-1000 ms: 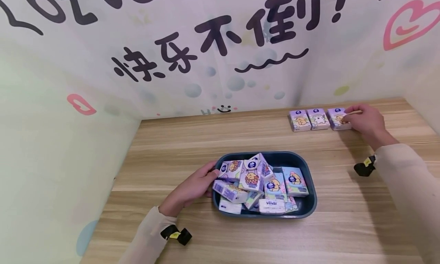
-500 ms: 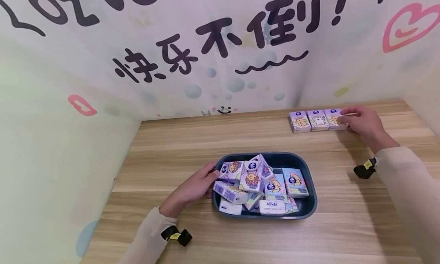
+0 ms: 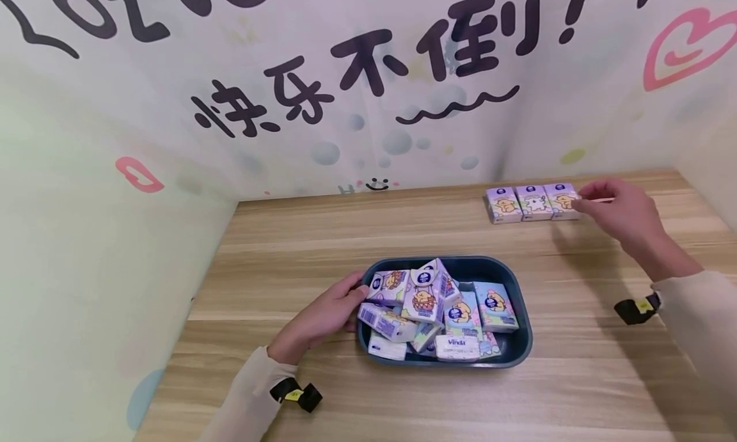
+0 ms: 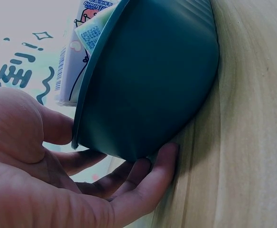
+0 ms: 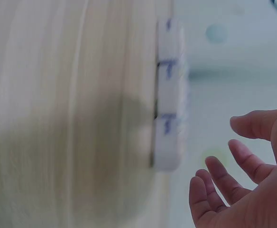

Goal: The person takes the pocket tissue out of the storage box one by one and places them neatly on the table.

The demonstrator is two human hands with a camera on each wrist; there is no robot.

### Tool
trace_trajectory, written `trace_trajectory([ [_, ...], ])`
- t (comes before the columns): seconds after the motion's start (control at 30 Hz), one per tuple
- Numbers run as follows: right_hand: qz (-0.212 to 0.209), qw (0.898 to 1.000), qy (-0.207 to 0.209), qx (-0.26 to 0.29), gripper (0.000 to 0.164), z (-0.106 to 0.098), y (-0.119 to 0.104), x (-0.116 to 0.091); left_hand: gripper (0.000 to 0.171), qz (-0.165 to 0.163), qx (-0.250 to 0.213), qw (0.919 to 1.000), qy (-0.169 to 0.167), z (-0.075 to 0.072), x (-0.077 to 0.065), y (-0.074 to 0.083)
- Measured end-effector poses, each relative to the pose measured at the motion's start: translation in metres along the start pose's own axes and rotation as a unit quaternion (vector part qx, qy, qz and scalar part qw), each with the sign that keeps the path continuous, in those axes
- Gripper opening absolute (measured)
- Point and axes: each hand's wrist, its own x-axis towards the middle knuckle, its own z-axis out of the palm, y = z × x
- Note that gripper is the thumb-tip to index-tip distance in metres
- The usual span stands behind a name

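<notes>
Three lilac tissue packs stand side by side in a row at the back right of the table: the left pack [image 3: 503, 205], the middle pack [image 3: 534, 203] and the right pack [image 3: 562, 201]. My right hand [image 3: 624, 215] is just right of the row, raised, with nothing in it. In the right wrist view its fingers [image 5: 240, 154] are spread and apart from the packs. My left hand [image 3: 328, 307] grips the left end of a dark blue plastic tray [image 3: 523, 339]. Its thumb lies at the rim and its fingers curl against the outer wall [image 4: 148, 76].
Several tissue packs lie heaped in the tray, among them a blue pack [image 3: 495, 306] and a white Vinda pack [image 3: 457, 348]. A printed cloth [image 3: 368, 141] hangs behind the wooden table [image 3: 322, 237]. A pale wall [image 3: 86, 269] rises on the left.
The right pack slid left against the middle one, closing the gap. My right hand then let go of it and drew back to the right. My left hand stayed at the tray.
</notes>
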Motion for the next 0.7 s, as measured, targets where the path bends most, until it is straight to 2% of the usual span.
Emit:
trace_trajectory([
  [0.23,-0.066,0.997,-0.023,-0.03,0.044,0.007,-0.036,-0.038,0.053,-0.002,-0.003,1.0,0.001,0.0,0.002,0.0],
  [0.37,-0.119,0.991,-0.044,-0.046,0.034,0.018,-0.055,-0.059,0.053,-0.003,-0.003,1.0,0.001,0.0,0.003,-0.001],
  [0.57,-0.219,0.972,-0.079,-0.044,0.006,0.039,-0.085,-0.095,0.052,-0.004,0.002,1.0,0.003,0.0,0.002,-0.001],
  [0.7,-0.252,0.956,-0.148,-0.004,0.006,0.052,-0.102,-0.117,0.052,-0.002,0.001,1.0,0.002,0.001,0.001,0.0],
])
